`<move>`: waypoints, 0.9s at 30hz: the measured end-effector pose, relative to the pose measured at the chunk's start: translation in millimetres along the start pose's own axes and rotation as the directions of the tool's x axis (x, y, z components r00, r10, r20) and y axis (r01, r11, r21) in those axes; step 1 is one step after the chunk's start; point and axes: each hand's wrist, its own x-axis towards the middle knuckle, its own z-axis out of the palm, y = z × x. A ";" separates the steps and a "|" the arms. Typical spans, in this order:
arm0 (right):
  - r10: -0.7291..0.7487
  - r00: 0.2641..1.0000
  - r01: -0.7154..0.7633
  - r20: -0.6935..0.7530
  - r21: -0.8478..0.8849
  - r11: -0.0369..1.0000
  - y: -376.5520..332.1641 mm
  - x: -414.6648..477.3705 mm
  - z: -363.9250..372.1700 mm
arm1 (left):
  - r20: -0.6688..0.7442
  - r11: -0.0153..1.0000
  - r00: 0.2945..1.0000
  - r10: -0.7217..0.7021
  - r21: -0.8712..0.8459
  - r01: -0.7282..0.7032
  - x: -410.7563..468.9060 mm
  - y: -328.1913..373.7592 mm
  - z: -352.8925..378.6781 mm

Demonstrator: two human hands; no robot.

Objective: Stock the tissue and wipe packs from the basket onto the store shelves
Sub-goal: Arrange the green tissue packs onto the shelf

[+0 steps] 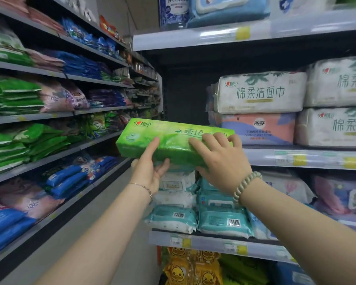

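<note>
A person holds one long green plastic-wrapped tissue pack [173, 145] up in the air with both hands. Its long side runs left to right, with the left end a bit lower. The left hand [150, 171] holds it from below near the middle, with one finger straight up the front. The right hand [220, 161] is curled over the top at the right end. Just behind the pack and a little higher is a dark gap [185, 95] on the grey metal middle shelf [317, 159]. I think the pack should go in there, pushed forward and a bit to the right. The right hand is nearer the goods beside the gap, which are three big white soft towel packs [261, 91] and one pink and blue towel pack [257, 128]. On the shelf below sit teal plastic wipe packs [224, 221], maybe six, but the arms hide some. The basket is not in view.
</note>
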 end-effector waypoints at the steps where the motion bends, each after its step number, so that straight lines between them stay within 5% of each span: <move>1: 0.008 1.000 -0.008 -0.021 -0.002 1.000 -0.6 5.1 1.3 | 0.001 1.000 1.000 -0.002 0.011 0.002 2.0 2.7 1.5; 6: 0.000 0.994 0.000 -0.108 0.001 1.000 3.3 27.4 8.3 | 0.055 0.996 0.998 -0.040 0.079 0.036 11.9 20.4 5.0; 15: -0.024 0.972 0.020 -0.232 -0.017 1.000 -2.1 22.7 30.3 | -0.083 0.981 0.996 -0.034 0.189 0.049 47.0 19.8 -26.9; 20: -0.038 0.969 0.035 -0.245 -0.015 0.999 -8.0 35.0 44.3 | -0.305 0.941 0.919 0.249 0.299 -0.156 71.7 31.2 -30.1; 27: -0.063 0.966 0.069 -0.249 0.014 0.998 -15.2 48.7 64.0 | -0.249 0.846 0.864 0.438 0.439 -0.302 98.3 35.1 -30.5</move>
